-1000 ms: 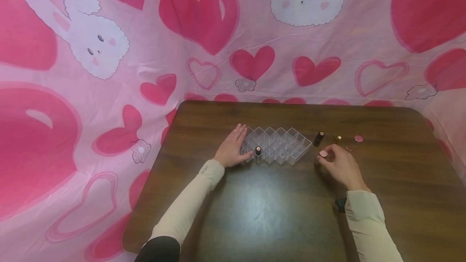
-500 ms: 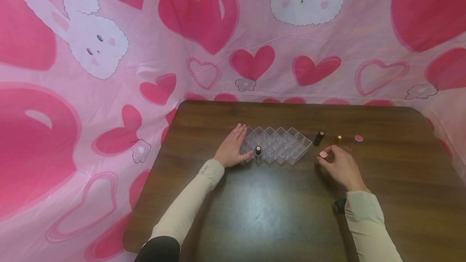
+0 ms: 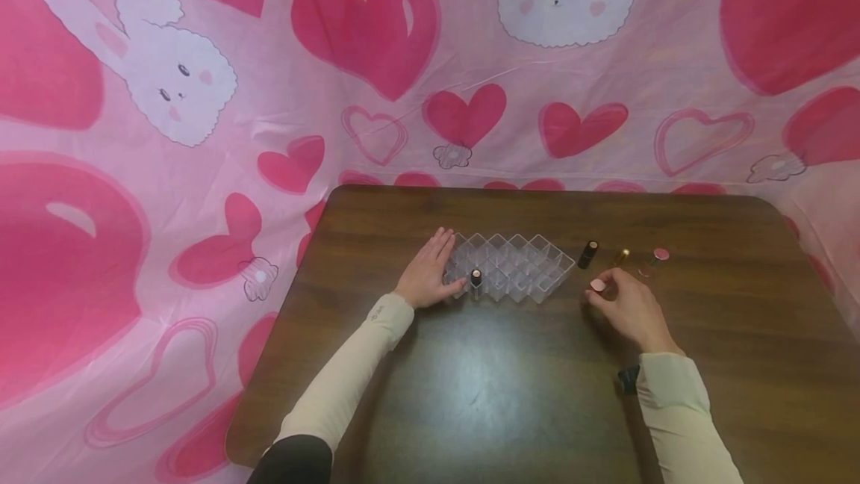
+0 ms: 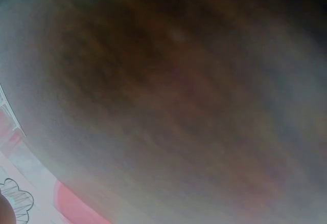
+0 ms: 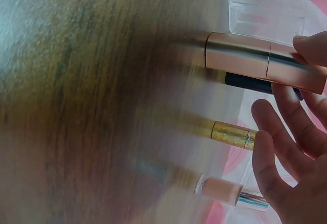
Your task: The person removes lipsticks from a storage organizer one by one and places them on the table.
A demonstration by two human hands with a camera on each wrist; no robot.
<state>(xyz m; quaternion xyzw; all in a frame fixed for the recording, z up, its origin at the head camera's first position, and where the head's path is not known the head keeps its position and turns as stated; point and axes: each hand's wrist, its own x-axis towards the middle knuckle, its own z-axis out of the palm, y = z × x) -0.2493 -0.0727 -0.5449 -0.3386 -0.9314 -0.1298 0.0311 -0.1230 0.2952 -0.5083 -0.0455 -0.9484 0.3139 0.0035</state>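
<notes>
A clear plastic lipstick organizer [image 3: 513,267] with diamond-shaped compartments sits on the wooden table. My left hand [image 3: 425,271] rests along its left end, fingers straight, thumb beside a black-topped lipstick [image 3: 476,277] standing in a front-left compartment. To the right of the organizer, my right hand [image 3: 628,305] pinches a rose-gold lipstick [image 5: 237,55] near its top between thumb and fingers. That lipstick is upright, its base right at the tabletop. Behind it stand a black lipstick tube [image 3: 588,255], a gold tube [image 5: 232,134] and a lip gloss tube [image 5: 220,189] with a shiny cap.
The brown table [image 3: 484,394] has rounded corners and meets a pink heart-print cloth [image 3: 376,28] behind it and at the left. A dark object [image 3: 628,378] shows by the right sleeve. The left wrist view is mostly blurred.
</notes>
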